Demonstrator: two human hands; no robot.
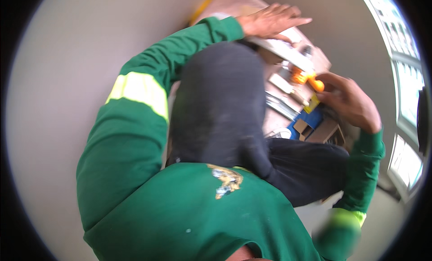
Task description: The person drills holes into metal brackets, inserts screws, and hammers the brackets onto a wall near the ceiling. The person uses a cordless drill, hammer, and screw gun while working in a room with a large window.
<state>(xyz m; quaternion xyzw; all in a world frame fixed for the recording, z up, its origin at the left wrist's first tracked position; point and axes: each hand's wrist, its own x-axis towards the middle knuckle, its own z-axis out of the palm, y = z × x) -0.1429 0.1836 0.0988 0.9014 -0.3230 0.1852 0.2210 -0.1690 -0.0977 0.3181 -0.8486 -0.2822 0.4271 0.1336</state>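
My left hand [272, 22] reaches to the far side with its fingers stretched out. It rests on or just over a white board-like piece [285, 52], whose edge runs below the fingers toward the right. My right hand [348, 101] is bent inward at the right, thumb and fingers closing at the rounded end of an orange tool [316, 84]. The tool's kind is blurred. A second orange part [298, 75] lies beside that end, against the white piece. Above it, past the board's edge, a dark grey cylindrical thing [307, 50] shows.
Between my dark-trousered legs [220, 103] are metal strips [282, 104], a small white block [280, 83], a yellow piece [312, 103], an open cardboard box [303, 128] and a blue item [317, 119]. Plain grey wall [67, 117] rises at the left; windows [407, 90] stand at the right.
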